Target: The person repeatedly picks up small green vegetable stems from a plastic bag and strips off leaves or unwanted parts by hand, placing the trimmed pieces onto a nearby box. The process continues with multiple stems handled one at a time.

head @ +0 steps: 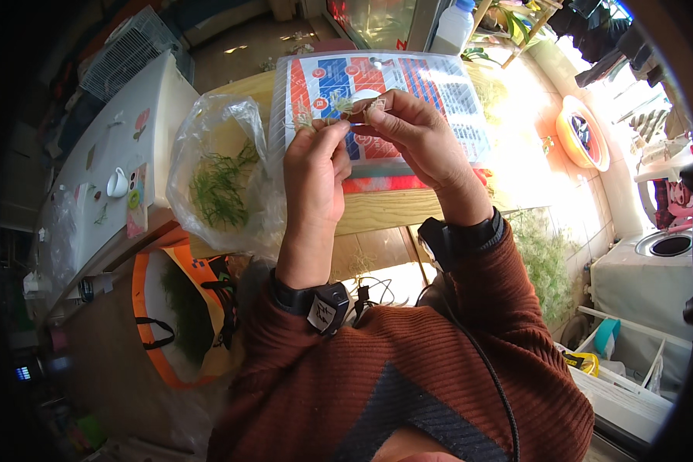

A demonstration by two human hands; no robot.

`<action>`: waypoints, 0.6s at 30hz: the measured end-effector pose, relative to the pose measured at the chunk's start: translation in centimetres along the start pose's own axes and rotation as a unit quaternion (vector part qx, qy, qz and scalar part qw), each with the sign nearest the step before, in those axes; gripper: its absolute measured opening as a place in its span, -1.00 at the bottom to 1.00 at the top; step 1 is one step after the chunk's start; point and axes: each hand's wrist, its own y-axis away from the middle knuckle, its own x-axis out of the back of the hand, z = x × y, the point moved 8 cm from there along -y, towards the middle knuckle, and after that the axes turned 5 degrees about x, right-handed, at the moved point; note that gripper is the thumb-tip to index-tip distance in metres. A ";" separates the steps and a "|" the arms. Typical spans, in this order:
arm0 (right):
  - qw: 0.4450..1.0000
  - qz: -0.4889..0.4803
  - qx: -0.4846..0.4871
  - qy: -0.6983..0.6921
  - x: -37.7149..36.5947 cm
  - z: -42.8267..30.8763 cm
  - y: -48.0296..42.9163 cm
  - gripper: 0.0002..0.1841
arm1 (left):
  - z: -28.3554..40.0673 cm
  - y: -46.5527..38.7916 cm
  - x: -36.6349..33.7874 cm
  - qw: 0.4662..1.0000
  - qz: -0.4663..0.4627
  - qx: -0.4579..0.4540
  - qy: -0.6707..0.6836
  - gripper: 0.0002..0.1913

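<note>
My left hand [317, 167] and my right hand [418, 136] meet over a printed board [447, 110] in a clear cover. Both pinch a small, pale green feathery sprig [342, 105] between thumb and fingers. Part of its stem is hidden by the fingertips. Behind my right fingers shows a white rounded object [365, 94], mostly covered. To the left of my left hand stands an open clear plastic bag [179, 156], with dark green feathery sprigs [222, 187] inside it. The board rests on a pale wooden table [375, 209], over a red cloth [381, 183].
An orange bag [141, 294] holding more greens stands below on the left. The white table [112, 124] beside it carries a white cup [117, 182] and a phone [137, 199]. Pale stalks [540, 265] lie on the right-hand floor, near an orange basin [569, 136].
</note>
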 end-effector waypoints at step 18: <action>0.987 0.041 -0.038 -0.152 -0.6 0.7 0.6 -0.86 | -0.1 0.3 -0.5 0.997 -0.028 -0.002 -0.071 -0.93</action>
